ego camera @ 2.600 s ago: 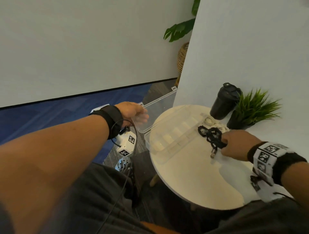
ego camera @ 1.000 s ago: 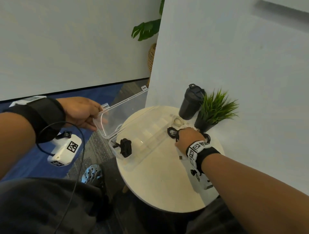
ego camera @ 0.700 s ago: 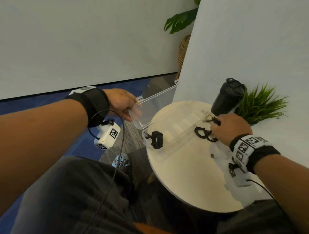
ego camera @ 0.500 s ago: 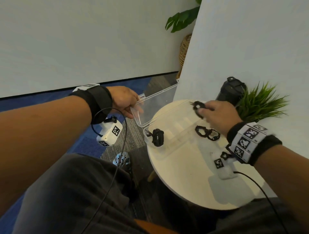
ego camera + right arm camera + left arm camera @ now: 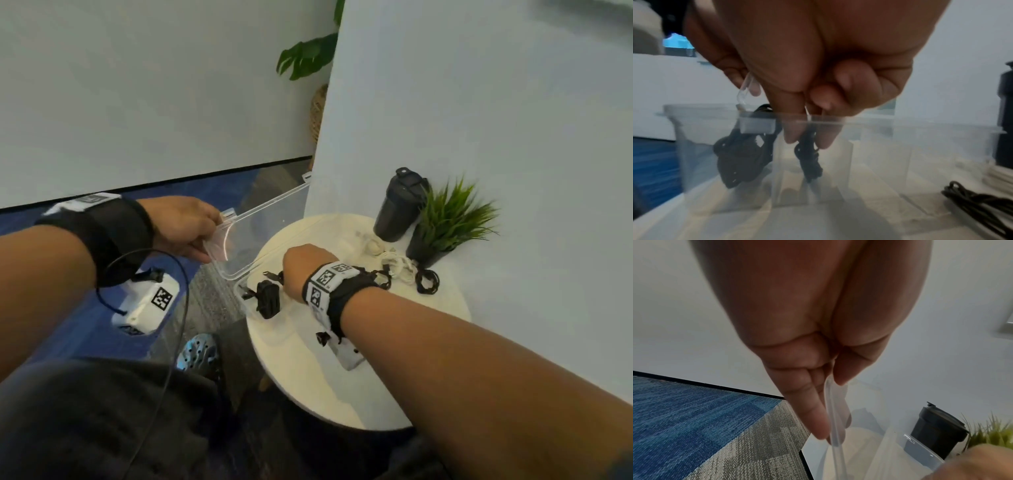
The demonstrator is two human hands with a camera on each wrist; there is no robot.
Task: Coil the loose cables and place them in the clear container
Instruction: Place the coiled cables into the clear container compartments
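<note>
Black cable (image 5: 807,159) — coiled, seemingly braided.

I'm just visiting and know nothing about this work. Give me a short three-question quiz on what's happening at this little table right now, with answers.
1. True or false: the left hand holds the clear lid open.
2. What is the right hand lowering into the clear container?
A. a white cable
B. a small black coiled cable
C. the black bottle
3. Fill in: a black cable bundle already lies in the container's ____ compartment, nearest the left hand.

Key
1. True; its fingers pinch the lid's edge.
2. B; the fingertips pinch the black coiled cable inside the walls, in the compartment next to the bundle.
3. End.
</note>
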